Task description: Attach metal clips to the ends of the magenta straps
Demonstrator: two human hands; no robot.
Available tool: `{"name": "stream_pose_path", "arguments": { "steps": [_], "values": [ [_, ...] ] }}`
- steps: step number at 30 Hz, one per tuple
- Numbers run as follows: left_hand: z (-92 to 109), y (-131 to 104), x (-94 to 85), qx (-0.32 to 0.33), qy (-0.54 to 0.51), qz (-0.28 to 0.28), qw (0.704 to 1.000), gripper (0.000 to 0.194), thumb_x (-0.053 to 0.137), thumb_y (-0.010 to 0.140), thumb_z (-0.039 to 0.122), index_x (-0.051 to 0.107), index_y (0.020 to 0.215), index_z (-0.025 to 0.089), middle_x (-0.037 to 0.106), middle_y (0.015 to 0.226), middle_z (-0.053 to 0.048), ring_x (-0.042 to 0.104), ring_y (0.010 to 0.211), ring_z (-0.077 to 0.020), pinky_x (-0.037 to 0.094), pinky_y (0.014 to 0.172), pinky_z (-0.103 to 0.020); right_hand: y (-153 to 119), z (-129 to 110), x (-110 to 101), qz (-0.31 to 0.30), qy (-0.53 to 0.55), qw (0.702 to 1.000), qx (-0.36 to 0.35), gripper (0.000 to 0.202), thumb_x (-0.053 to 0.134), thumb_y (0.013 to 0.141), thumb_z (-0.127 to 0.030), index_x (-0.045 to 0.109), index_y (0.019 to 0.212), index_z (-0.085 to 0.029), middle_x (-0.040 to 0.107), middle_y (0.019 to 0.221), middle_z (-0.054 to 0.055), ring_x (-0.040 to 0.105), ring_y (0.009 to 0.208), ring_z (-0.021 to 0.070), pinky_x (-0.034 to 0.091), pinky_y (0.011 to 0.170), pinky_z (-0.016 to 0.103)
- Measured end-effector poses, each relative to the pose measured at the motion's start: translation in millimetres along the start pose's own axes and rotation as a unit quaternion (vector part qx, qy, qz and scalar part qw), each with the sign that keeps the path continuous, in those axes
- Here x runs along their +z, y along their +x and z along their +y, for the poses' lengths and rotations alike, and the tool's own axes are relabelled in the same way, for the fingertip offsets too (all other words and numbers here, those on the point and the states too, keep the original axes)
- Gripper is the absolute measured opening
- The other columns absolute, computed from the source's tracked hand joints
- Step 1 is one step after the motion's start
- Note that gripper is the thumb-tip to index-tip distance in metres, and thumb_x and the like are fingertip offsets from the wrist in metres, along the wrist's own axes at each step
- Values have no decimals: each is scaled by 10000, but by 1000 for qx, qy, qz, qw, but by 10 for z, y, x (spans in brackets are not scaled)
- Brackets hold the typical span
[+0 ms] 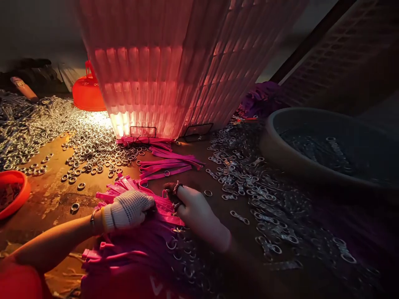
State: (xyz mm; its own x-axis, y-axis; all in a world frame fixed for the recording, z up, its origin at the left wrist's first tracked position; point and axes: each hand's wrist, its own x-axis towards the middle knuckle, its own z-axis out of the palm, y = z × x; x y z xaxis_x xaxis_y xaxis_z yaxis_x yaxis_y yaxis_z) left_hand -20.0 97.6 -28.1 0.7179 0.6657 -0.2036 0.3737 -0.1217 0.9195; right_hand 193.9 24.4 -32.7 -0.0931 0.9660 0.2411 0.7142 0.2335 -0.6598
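My left hand (129,209), in a white dotted knit glove, is closed over a pile of pink straps (121,187). Whatever its fingers grip is hidden. Close to its right, my right hand (199,216) has its fingers drawn together, with dark coverings on the fingertips; anything in that pinch is too small to make out. Pink strap ends (170,218) lie between and under both hands. Nearer to me, another bunch of pink straps (115,255) rests over my lap, with loose metal rings (187,249) beside it.
A heap of metal rings (93,145) spreads left under a red lamp (89,93). Metal clasps (264,195) lie to the right, before a large basin (271,124). Ribbed translucent panels (149,83) stand behind more straps (168,162). An orange bowl (23,189) sits far left.
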Motion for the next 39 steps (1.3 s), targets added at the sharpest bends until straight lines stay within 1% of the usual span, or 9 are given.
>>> {"name": "stream_pose_path", "arguments": {
  "steps": [4, 6, 9, 14, 18, 23, 26, 31, 39],
  "values": [
    [20, 32, -23, -14, 27, -34, 999, 80, 595, 765, 199, 668, 743, 175, 605, 648, -30, 484, 567, -134, 362, 525, -233, -70, -41, 3, 15, -6, 1000, 3, 295, 467, 851, -101, 664, 1042, -209, 686, 888, 58, 621, 832, 199, 479, 744, 295],
    [77, 13, -40, -74, -49, -56, 994, 253, 565, 863, 375, 642, 754, 160, 545, 570, -5, 411, 452, -99, 296, 432, -217, -116, -71, -7, 25, -11, 1000, 6, 311, 468, 852, -108, 645, 1085, -213, 682, 919, 64, 621, 856, 210, 486, 754, 312],
    [169, -24, -12, -117, -140, -70, 981, 384, 586, 863, 510, 631, 763, 143, 490, 522, 19, 370, 405, -73, 250, 394, -200, -168, -134, 3, 33, -13, 999, 2, 314, 485, 866, -139, 619, 1139, -216, 676, 956, 77, 620, 872, 222, 495, 787, 338],
    [238, -30, 92, -103, -154, -61, 981, 358, 609, 853, 479, 664, 780, 133, 511, 527, 9, 394, 397, -74, 263, 379, -195, -224, -249, 49, 40, 6, 999, 1, 323, 525, 860, -131, 617, 1156, -224, 668, 1004, 94, 612, 927, 243, 493, 829, 363],
    [247, -42, 148, -83, -196, -89, 973, 277, 618, 833, 384, 660, 733, 129, 523, 546, -3, 408, 416, -71, 272, 392, -191, -250, -280, 14, 62, 69, 996, 3, 425, 483, 846, -73, 598, 1222, -233, 671, 1051, 69, 613, 942, 215, 496, 822, 333],
    [185, -37, 231, -118, -292, -120, 942, 277, 646, 792, 388, 636, 671, 139, 504, 533, -3, 381, 421, -72, 266, 402, -201, -225, -260, -69, 18, 121, 989, -79, 445, 570, 837, -144, 570, 1273, -233, 624, 1157, 82, 592, 1010, 210, 482, 872, 333],
    [165, -11, 250, -103, -277, -98, 950, 259, 699, 759, 382, 652, 679, 141, 516, 540, -8, 404, 458, -84, 307, 425, -206, -208, -242, -44, 4, 95, 990, -100, 440, 660, 758, -176, 613, 1194, -215, 618, 1093, 84, 582, 938, 217, 478, 811, 331],
    [255, 5, 189, -84, -248, -94, 961, 291, 686, 777, 407, 667, 717, 123, 523, 556, -14, 403, 472, -74, 303, 421, -189, -210, -194, -26, 64, -5, 997, -53, 228, 524, 756, -91, 658, 907, -195, 618, 870, 63, 535, 795, 194, 412, 715, 297],
    [444, 150, 194, -78, -150, -87, 982, 248, 658, 777, 383, 574, 772, 150, 534, 564, 35, 407, 418, -53, 295, 373, -153, -135, -173, -116, 17, -116, 993, 13, 78, 546, 609, -116, 518, 588, -186, 549, 597, 9, 371, 554, 124, 188, 545, 286]
  ]
}}
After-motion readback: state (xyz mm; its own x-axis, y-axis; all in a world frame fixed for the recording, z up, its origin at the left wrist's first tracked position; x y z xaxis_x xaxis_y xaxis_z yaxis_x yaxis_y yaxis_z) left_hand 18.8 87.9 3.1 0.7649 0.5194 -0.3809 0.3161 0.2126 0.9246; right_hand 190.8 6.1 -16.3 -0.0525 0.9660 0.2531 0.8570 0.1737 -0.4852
